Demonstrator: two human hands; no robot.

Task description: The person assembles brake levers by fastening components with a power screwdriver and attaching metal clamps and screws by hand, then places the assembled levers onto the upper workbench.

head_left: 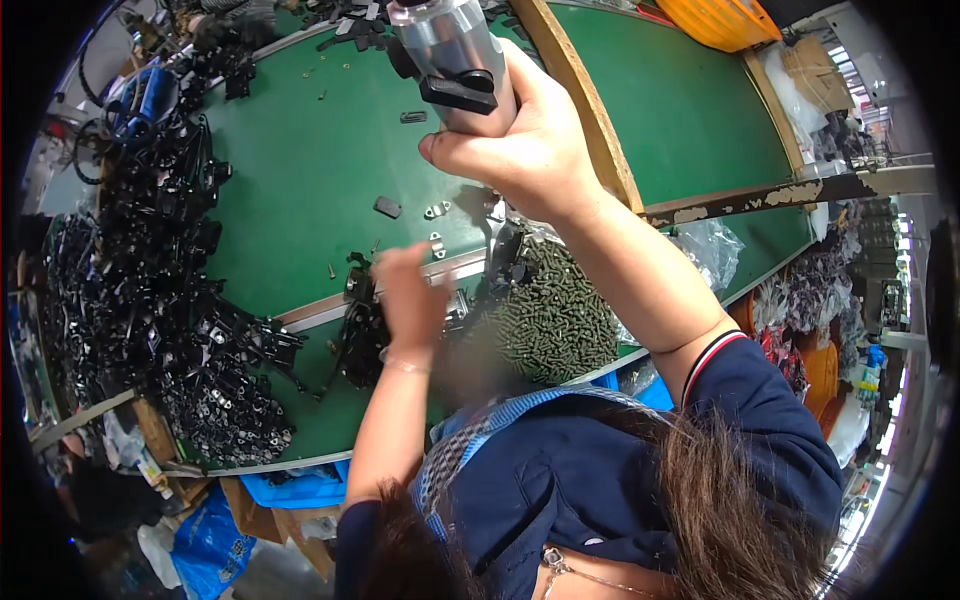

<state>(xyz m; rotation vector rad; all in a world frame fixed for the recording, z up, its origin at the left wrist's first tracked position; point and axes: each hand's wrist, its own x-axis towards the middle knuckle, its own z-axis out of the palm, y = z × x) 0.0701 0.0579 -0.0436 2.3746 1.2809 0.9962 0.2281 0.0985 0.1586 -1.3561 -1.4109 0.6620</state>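
My right hand (535, 150) is raised over the bench, its fingers wrapped round a silver cylindrical power tool (452, 60) with a black lever; the tool's upper end runs out of the picture. Lower and to the left, my left hand (412, 295) is smeared by motion, so its fingers cannot be read. Just beyond it lie two small metal saddle clips (437, 210) and a small black plate (387, 207). Black parts (362, 335) sit beside the left hand. A heap of dark greenish screws (560, 320) lies below my right forearm.
Black metal parts (165, 230) pile up along the left of the green bench (290, 150). A metal strip (315, 315) crosses it. A wooden rail (590, 110) and a worn metal bar (790, 195) border the right. An orange basket (715, 20) stands at the far right.
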